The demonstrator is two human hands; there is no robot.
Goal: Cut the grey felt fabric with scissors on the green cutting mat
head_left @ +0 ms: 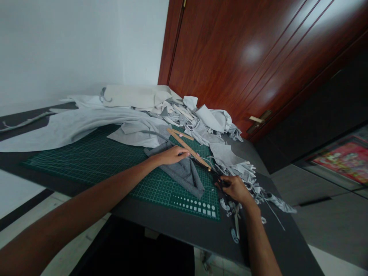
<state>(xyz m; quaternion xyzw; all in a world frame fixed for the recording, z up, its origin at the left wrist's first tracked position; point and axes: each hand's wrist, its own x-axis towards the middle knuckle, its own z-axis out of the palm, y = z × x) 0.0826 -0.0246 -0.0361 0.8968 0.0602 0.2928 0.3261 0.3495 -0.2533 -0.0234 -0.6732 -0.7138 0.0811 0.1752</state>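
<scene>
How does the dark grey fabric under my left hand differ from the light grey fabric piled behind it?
The dark grey fabric piece is far darker than the light grey fabric heap. The dark piece lies fairly flat as one roughly triangular panel, while the heap is many crumpled layers and scraps. The left hand rests on the dark piece, not the heap. Both look like soft cloth, and both lie at least partly on the green cutting mat.

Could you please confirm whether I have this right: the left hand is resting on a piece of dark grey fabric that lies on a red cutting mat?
Not quite: the cutting mat is green, not red, as the head view shows. The rest stands as you said: the left hand rests on the piece of dark grey fabric, which lies on that mat.
</scene>
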